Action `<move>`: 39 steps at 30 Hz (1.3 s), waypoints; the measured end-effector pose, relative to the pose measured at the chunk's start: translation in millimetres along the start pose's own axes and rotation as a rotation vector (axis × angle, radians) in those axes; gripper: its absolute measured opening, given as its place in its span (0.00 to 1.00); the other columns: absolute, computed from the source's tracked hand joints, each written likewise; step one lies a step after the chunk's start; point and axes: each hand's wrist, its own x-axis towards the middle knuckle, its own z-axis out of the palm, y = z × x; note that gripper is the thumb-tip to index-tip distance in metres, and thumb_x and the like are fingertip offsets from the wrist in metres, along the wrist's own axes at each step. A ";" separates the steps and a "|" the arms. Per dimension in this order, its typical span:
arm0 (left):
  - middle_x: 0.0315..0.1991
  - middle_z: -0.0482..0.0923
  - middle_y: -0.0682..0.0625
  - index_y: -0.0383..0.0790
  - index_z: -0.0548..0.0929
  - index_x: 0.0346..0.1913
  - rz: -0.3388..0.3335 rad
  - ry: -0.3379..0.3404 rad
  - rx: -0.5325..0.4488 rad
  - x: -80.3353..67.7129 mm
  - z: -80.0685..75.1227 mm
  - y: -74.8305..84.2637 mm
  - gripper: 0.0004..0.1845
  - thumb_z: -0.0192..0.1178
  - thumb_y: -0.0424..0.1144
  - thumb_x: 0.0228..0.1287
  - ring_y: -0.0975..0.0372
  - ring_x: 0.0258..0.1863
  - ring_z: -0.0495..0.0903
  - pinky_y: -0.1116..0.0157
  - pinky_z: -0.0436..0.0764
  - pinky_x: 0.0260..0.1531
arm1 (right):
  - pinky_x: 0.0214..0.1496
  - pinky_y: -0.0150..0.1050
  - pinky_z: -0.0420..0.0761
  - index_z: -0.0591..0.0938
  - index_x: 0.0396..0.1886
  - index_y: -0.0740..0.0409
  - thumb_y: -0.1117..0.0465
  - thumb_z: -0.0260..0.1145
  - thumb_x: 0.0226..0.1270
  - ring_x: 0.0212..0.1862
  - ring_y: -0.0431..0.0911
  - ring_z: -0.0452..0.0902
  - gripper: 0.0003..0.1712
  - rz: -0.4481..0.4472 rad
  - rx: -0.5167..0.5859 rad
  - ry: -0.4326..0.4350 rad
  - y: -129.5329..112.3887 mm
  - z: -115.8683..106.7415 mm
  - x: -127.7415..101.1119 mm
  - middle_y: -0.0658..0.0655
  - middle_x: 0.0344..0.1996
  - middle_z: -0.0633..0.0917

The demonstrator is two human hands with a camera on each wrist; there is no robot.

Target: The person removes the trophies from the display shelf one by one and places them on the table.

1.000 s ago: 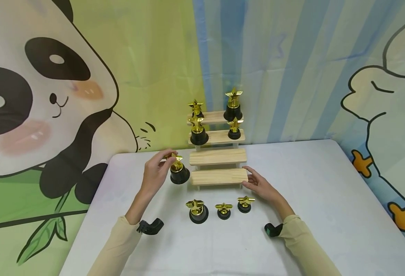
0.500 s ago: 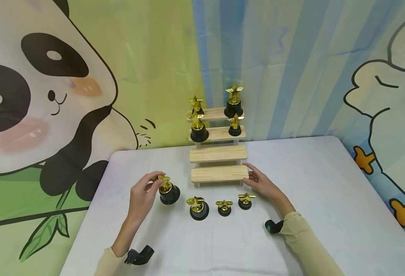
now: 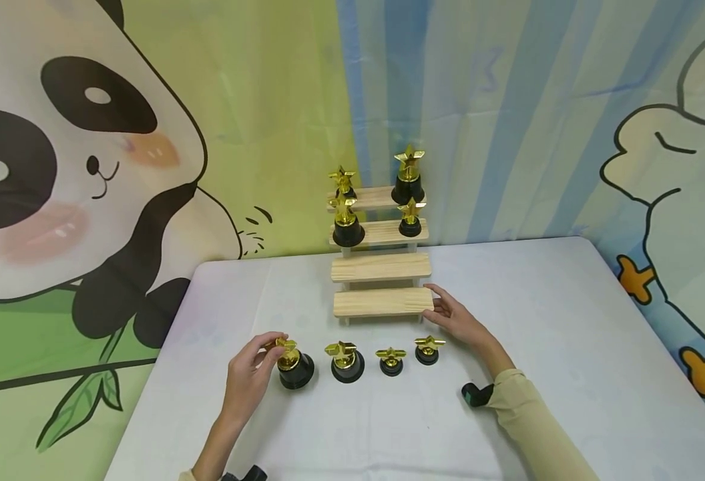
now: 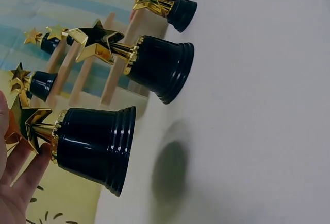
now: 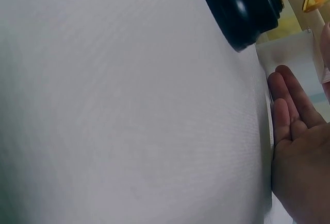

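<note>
My left hand [image 3: 271,351] pinches the gold star of a black-based trophy [image 3: 296,369] at the left end of a row on the white table [image 3: 569,347]. The left wrist view shows this held trophy [image 4: 95,144] with my fingers [image 4: 23,175] at its star. I cannot tell whether its base touches the table. To its right stand a second trophy [image 3: 346,361], a third trophy [image 3: 391,361] and a fourth trophy [image 3: 428,350]. My right hand [image 3: 444,307] lies open, its fingers touching the right end of the wooden stepped shelf's [image 3: 381,268] lowest step.
Four more star trophies stand on the shelf's two upper steps, the tallest trophy [image 3: 408,176] at top right. The two lower steps are bare. A cartoon backdrop [image 3: 118,167] hangs behind the table. The right wrist view shows a black trophy base [image 5: 242,7] near my right hand's fingers [image 5: 289,110].
My left hand has brought its trophy from beside the shelf's left end toward me, down to the left end of the row. The right hand has stayed at the lowest step.
</note>
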 end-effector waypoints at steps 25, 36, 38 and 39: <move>0.42 0.82 0.37 0.27 0.79 0.47 -0.064 -0.019 -0.039 -14.1 2.8 20.2 0.14 0.62 0.18 0.56 0.71 0.43 0.80 0.79 0.81 0.41 | 0.57 0.41 0.77 0.51 0.77 0.54 0.51 0.61 0.71 0.60 0.57 0.75 0.43 0.025 -0.014 0.017 1.3 0.4 2.1 0.70 0.60 0.75; 0.40 0.82 0.38 0.28 0.79 0.46 -0.075 -0.034 -0.038 -20.2 9.4 20.9 0.15 0.65 0.20 0.54 0.68 0.40 0.78 0.82 0.78 0.44 | 0.61 0.49 0.75 0.51 0.77 0.51 0.50 0.61 0.72 0.62 0.59 0.73 0.42 0.029 -0.007 0.015 0.4 -0.5 0.7 0.70 0.62 0.74; 0.40 0.82 0.38 0.28 0.79 0.46 -0.081 -0.028 -0.035 -21.3 10.1 19.2 0.16 0.65 0.20 0.53 0.67 0.40 0.78 0.82 0.78 0.44 | 0.61 0.48 0.75 0.51 0.77 0.51 0.51 0.61 0.72 0.62 0.59 0.73 0.42 0.026 0.000 0.011 0.8 -0.1 1.1 0.71 0.62 0.74; 0.40 0.83 0.38 0.28 0.79 0.46 -0.080 -0.025 -0.032 -22.9 10.8 15.1 0.16 0.65 0.19 0.53 0.67 0.40 0.79 0.83 0.78 0.44 | 0.61 0.48 0.75 0.51 0.77 0.50 0.51 0.61 0.72 0.61 0.59 0.73 0.42 0.029 0.005 0.010 1.2 0.4 1.2 0.70 0.62 0.74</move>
